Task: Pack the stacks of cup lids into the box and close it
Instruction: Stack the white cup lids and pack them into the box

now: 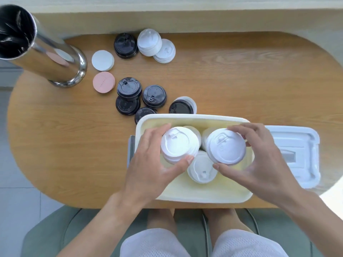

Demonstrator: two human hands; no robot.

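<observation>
Both forearms reach in from the near edge of the table and over the box, palms down. The left hand has its fingers curled round the far left side of a white stack and its thumb pressed on the near side; the stack is clamped between them. The right hand holds a second white stack the same way, fingers curved over the far right rim, thumb tip on the near left edge.

Both stacks sit over the far half of the box, side by side and close together. A third white stack lies in the box between and just nearer than them. Further white lids show behind the held stacks, partly hidden. The near part of the box floor is bare.

The box lid lies flat just right of the box, reaching the table's right edge. Beyond the box stand black stacks, one touching the box's far wall. Farther off lie more lids, white and black, with two flat discs, one white, one pink, beside a steel cylinder.
</observation>
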